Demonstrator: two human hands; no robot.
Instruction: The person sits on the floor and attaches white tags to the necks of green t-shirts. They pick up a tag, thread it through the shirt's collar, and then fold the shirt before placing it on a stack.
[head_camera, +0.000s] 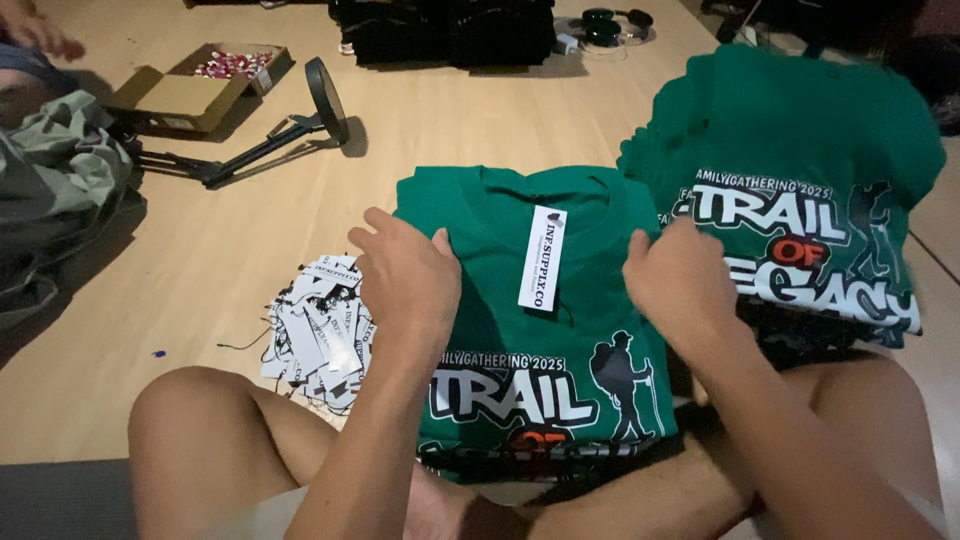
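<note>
A folded green T-shirt (500, 330) with a white and orange print lies on the floor between my knees. A white rectangular hang tag (541, 258) hangs at its collar. My left hand (405, 270) rests on the shirt's left shoulder, fingers curled over the edge. My right hand (680, 280) presses on the shirt's right edge, next to a stack of folded green shirts (800, 170) with the same print.
A heap of white hang tags (320, 325) lies left of the shirt. Farther left stand an open cardboard box (190, 85) of small red and white pieces, a black stand (290, 125) and bundled cloth (60, 170). Dark folded garments (450, 30) sit at the back.
</note>
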